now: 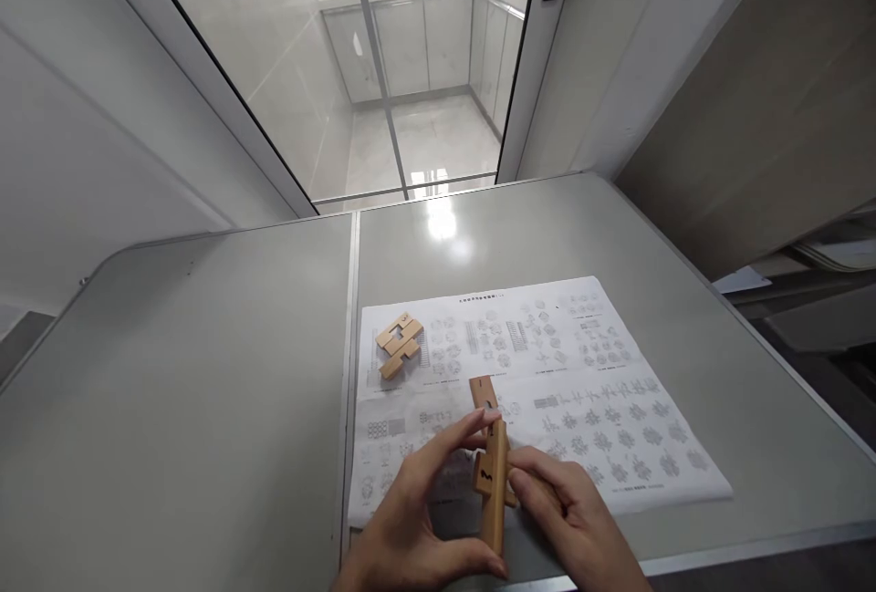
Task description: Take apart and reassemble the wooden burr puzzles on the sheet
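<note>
Wooden puzzle pieces [495, 519], grasped by left hand [414, 514] and right hand [575, 510] near the desk's front edge [753, 545], seem mid-joining, needing careful alignment.

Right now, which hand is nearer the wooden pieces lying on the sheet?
Left: the left hand is below the wooden pieces in frame; the right hand is farther, below and right.

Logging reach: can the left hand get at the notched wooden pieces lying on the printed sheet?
Probably yes: only flat printed sheet lies between the left hand and the notched wooden pieces. That hand grips the wooden assembly, though, so likely must let go first.
</note>
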The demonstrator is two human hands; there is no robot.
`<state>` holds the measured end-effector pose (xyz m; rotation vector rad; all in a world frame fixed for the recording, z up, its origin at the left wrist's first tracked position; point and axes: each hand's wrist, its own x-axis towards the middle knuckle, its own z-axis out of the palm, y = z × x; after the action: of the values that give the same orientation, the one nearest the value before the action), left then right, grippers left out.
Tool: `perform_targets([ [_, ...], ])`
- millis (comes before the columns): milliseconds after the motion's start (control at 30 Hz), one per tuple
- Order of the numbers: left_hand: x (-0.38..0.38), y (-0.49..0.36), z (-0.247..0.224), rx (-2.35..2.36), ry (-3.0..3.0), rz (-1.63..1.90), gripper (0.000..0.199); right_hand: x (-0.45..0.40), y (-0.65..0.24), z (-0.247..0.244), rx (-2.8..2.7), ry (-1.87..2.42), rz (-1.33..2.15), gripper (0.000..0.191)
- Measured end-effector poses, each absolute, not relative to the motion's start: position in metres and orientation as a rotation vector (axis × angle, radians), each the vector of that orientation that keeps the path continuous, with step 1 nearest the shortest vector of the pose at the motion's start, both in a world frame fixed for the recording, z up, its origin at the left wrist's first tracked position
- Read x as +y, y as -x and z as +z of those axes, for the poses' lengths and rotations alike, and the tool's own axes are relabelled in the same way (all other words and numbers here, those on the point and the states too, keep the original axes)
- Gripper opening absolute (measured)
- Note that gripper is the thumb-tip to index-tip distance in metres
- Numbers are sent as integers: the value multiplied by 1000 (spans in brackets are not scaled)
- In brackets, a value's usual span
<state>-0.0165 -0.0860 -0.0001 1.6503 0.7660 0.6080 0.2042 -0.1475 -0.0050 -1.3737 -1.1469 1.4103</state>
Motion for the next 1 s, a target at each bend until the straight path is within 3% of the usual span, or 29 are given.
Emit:
perform_targets([
  [367, -81, 13, 3, 883, -1467, 731, 95, -152, -196, -1, -672, 1404, 1505, 56],
  [1000, -75, 10, 3, 879, -1539, 698, 101, -149, -200, 0, -559, 1338, 1562, 66],
])
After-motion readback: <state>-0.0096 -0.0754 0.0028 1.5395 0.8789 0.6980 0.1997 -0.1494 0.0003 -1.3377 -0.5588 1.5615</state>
